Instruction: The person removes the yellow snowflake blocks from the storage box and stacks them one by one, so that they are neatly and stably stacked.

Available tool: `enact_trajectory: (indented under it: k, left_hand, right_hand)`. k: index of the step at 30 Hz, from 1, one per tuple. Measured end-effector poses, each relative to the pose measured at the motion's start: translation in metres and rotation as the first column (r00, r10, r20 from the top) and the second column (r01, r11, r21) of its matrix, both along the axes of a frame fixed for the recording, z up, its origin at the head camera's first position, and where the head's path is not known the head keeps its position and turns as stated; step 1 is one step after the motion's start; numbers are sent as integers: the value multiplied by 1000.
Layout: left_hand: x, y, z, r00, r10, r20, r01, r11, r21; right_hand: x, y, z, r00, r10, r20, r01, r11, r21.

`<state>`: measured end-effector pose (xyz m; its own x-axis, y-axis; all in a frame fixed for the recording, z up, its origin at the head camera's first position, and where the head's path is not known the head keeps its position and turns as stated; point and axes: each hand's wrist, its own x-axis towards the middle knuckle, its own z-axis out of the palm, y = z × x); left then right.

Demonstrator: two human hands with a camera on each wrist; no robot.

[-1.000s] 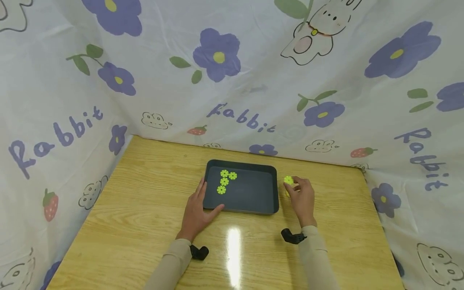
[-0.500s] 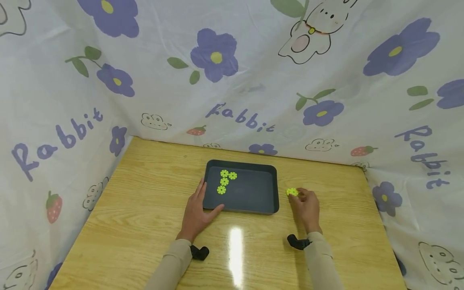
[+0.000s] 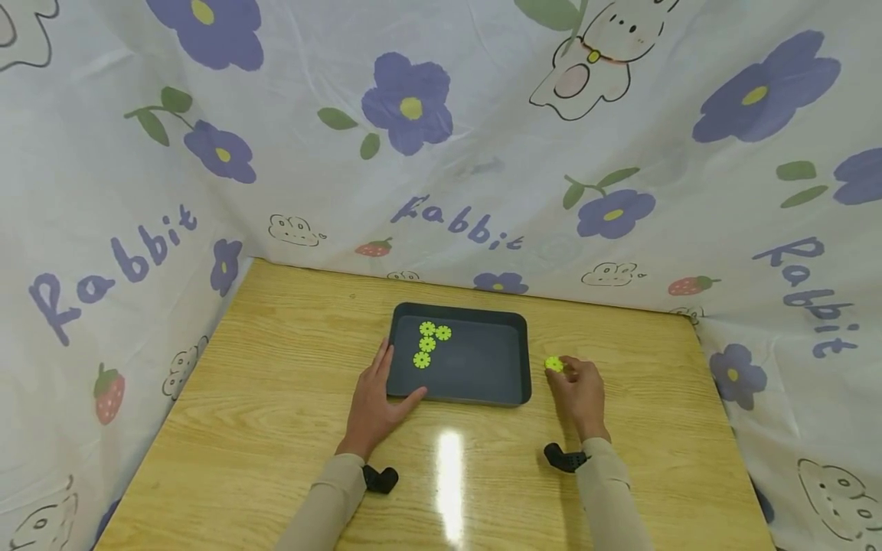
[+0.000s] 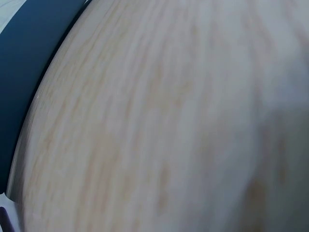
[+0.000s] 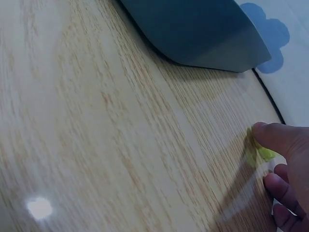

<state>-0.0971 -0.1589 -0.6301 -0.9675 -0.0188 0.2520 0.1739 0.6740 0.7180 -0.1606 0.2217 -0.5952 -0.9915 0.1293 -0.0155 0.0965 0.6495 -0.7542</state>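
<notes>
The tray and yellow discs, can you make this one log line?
left fingers: touch tray edge | right fingers: pinch yellow disc beside tray | inside tray: four other yellow discs

In the head view, the scene is lit evenly and softly, the table (image 3: 276, 367) is streaked by a long white glare, and a shadow is cast beside the right hand (image 3: 582, 392). In the dimmer right wrist view, a round glare is reflected, and the yellow piece (image 5: 265, 153) is rendered indistinctly. In the left wrist view, the wood grain is heavily blurred and the edge of the tray (image 4: 24, 72) is shown bowed.
</notes>
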Motion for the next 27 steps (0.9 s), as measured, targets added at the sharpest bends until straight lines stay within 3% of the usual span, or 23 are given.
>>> enact_trajectory:
  k: [21, 27]
  left_hand:
    - [1, 0, -1, 1000, 7, 11, -7, 1000, -4]
    - [2, 0, 1, 1000, 5, 0, -5, 1000, -8]
  right_hand:
    - [1, 3, 1, 998, 60, -20, -59, 997, 59]
    - [-4, -4, 12, 993, 94, -67, -90, 994, 67]
